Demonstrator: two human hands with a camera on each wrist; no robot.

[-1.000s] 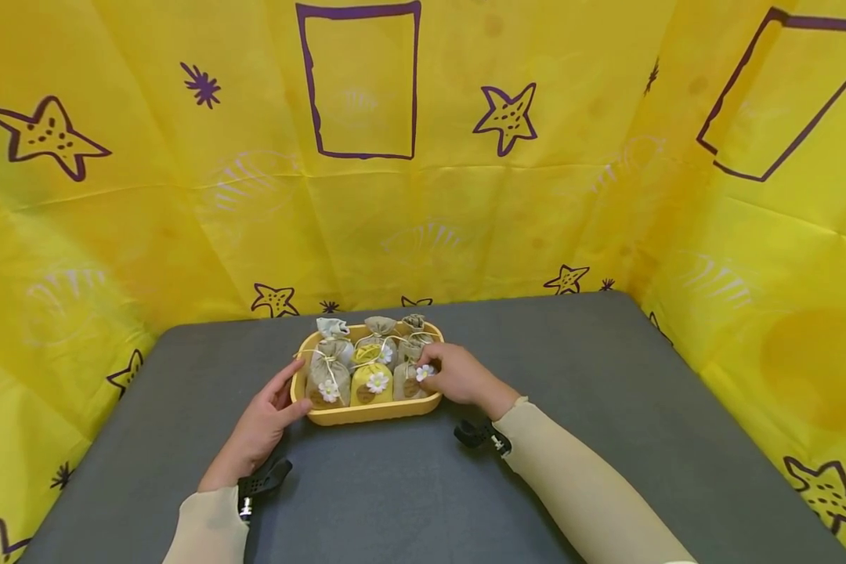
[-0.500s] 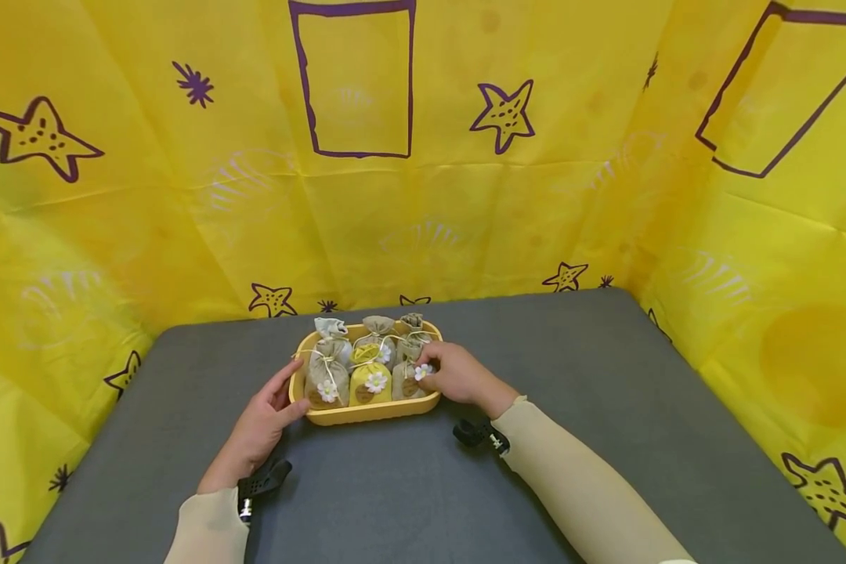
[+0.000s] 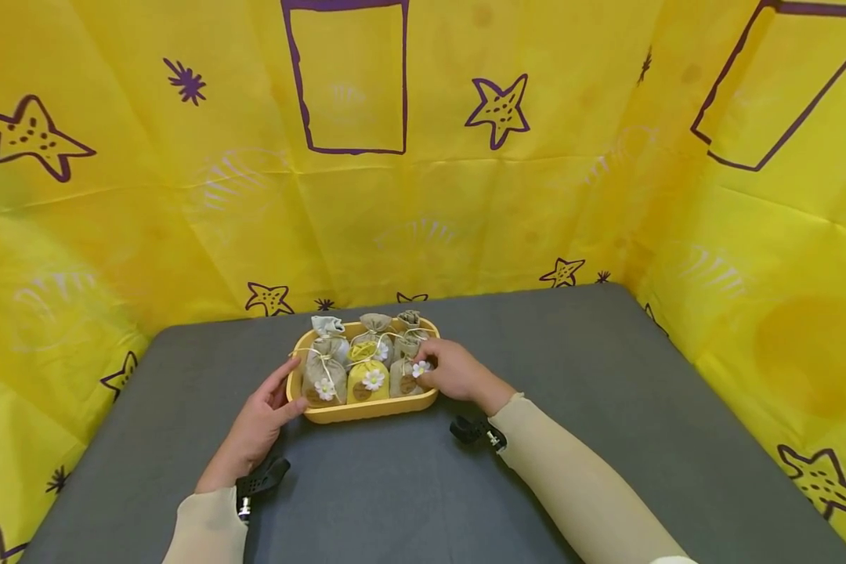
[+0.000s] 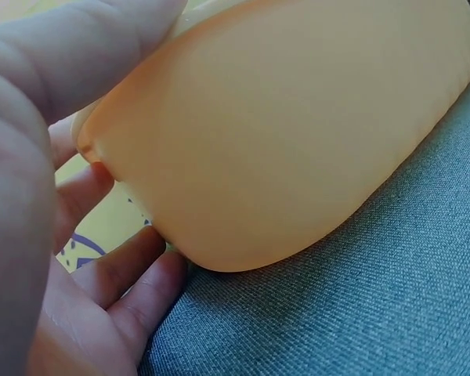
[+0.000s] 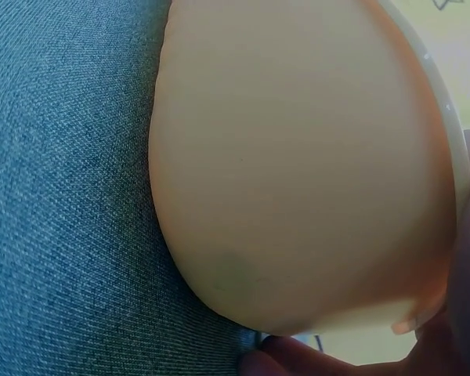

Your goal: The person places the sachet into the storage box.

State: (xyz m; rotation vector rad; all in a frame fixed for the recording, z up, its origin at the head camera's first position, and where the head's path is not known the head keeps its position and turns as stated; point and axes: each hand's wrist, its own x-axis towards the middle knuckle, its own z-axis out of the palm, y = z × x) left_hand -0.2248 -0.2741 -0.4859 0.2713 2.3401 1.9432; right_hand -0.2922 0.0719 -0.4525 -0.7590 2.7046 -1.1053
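A yellow plastic tray [image 3: 366, 411] with rounded ends holds several small drawstring pouches, most in beige cloth. My left hand [image 3: 257, 423] grips the tray's left end, the thumb over the front corner of the rim; in the left wrist view its fingers [image 4: 121, 266] lie against the outer wall. At the right end, my right hand [image 3: 458, 376] reaches over the rim and pinches the front right beige pouch [image 3: 402, 380] beside its white flower [image 3: 421, 368]. Beside it stands a yellow pouch [image 3: 368, 381], and a beige pouch [image 3: 324, 376] with a flower is at front left.
The tray stands on a dark grey cloth-covered table [image 3: 381, 493]. Yellow fabric [image 3: 352, 227] printed with starfish hangs close behind the table and along its sides. Black wrist mounts [image 3: 262, 476] sit below both hands.
The head view has shifted slightly, so the whole scene sits a little further left and up. Both hands keep their places on the tray and the pouch.
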